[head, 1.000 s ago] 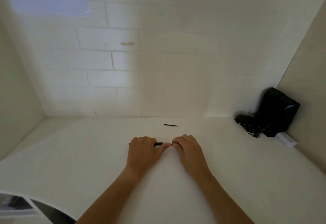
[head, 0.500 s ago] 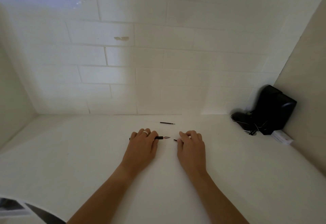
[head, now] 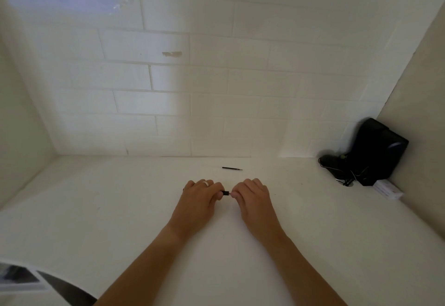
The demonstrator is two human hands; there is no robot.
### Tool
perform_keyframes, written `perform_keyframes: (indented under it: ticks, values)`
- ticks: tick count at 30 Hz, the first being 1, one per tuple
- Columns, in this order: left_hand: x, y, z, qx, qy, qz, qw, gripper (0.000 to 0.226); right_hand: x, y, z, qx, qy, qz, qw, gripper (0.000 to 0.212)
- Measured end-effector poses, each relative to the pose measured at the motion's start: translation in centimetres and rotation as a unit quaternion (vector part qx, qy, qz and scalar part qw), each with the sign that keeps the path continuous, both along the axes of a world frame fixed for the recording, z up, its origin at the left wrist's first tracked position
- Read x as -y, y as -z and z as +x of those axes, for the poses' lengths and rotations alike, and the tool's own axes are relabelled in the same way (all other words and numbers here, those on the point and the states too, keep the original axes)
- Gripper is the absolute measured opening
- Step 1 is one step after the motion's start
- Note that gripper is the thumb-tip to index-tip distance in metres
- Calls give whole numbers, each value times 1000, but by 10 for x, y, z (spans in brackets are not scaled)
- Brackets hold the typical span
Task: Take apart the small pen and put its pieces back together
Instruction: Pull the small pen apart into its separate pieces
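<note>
Where a gap separated them half a second ago, left hand [head: 201, 197] and right hand [head: 251, 196] now pinch the pen barrel [head: 225, 193] together mid-worktop, suggesting reassembly; refill [head: 232, 168] lies behind.

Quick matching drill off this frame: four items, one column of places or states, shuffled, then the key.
1. pen body
2. thin black refill
3. ring
4. black bag

A. far right corner of the table
B. on the left hand
C. lying alone on the table beyond the hands
D. between the left and right hand

Pairs: 1-D, 2-C, 3-B, 4-A
</note>
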State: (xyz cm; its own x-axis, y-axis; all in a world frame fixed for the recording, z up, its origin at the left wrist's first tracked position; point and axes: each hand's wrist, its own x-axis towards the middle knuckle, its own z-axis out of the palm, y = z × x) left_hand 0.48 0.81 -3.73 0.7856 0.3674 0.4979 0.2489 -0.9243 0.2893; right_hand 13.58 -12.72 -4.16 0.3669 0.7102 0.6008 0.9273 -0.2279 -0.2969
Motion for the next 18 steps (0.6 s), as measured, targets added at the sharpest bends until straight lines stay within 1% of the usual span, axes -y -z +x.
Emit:
perform_keyframes:
  ticks: [4,7,9,11,12,14,16,18]
  values:
    - [-1,0,1,-5,2,0,1000,22,0,-1,0,-27,-31,5,999,21]
    - [0,-1,0,0,-8,7,1000,21,3,-4,-2,-66,-30,25,997,15]
    - [2,-2,0,-4,-11,13,1000,19,3,-7,-4,-67,-12,26,997,19]
    - [2,-2,1,-9,-15,16,1000,22,4,-9,-4,-45,-5,10,999,22]
    - [1,-2,1,-13,-17,16,1000,25,4,-8,-3,-39,-10,4,999,19]
    - [1,-2,1,-18,-20,17,1000,27,4,-7,-2,-66,-32,3,997,10]
    - [1,-2,1,-13,-21,16,1000,24,4,-7,-3,-89,-41,8,995,18]
    - [2,-2,1,-12,-23,15,1000,24,3,-7,-2,-73,-35,3,997,22]
